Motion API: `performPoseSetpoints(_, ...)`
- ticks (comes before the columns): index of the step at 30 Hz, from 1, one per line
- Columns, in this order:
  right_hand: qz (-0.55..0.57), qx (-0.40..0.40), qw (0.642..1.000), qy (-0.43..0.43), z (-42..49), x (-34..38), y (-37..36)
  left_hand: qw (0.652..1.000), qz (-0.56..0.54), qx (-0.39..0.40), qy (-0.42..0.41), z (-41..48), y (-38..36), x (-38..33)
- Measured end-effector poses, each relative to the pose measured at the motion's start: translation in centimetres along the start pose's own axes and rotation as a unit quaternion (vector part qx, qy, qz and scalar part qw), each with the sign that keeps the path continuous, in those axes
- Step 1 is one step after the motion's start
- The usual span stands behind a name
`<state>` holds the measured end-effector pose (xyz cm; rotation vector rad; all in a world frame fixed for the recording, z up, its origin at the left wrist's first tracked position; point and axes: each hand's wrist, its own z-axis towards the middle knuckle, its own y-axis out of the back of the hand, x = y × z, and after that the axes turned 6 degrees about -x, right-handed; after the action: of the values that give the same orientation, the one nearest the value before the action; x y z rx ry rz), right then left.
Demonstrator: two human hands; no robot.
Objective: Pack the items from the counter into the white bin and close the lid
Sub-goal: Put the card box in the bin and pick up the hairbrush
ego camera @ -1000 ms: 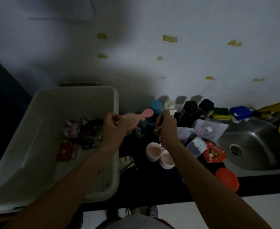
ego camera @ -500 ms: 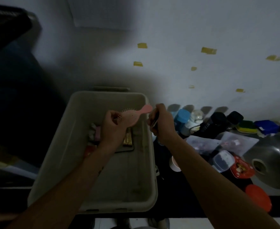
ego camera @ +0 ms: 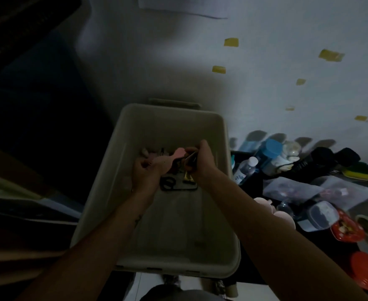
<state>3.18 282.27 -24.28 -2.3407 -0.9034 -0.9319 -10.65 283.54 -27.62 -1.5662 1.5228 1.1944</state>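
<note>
One white bin, lid off, left of surface. Two hands above it: left hand grips one pink hairbrush; right hand curls round slim dark item, unidentifiable. One pair of scissors on bin floor. On surface: two pink cups, two black bottles.

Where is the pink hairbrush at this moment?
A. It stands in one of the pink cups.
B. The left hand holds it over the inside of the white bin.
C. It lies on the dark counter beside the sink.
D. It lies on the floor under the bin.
B: the left hand grips the pink hairbrush over the inside of the white bin, while the right hand holds a dark thin item next to it.
</note>
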Motion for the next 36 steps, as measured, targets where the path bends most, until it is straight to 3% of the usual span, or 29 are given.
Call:
performPoseSetpoints(3,0.026,-0.017,0.999,-0.025,1.3,-1.3,-0.9,0.999,-0.006,-0.006,0.032,1.4,0.2,1.4)
performPoseSetpoints(6,-0.024,-0.049,0.998,-0.029,2.9,-2.9,-1.3,0.998,0.033,-0.006,0.054,3.1,0.2,2.7)
performPoseSetpoints(10,-0.072,-0.094,0.993,-0.018,5.0,-5.0,-1.1,0.993,0.108,-0.001,0.04,4.8,-0.4,3.8)
performPoseSetpoints(27,-0.145,-0.22,0.965,0.02,12.3,-9.2,-0.8,0.982,0.174,0.067,0.005,9.1,-4.6,7.7)
performPoseSetpoints(36,-0.208,-0.193,0.957,0.058,13.9,-8.5,-0.2,0.979,0.175,0.106,0.012,9.6,-6.6,8.5)
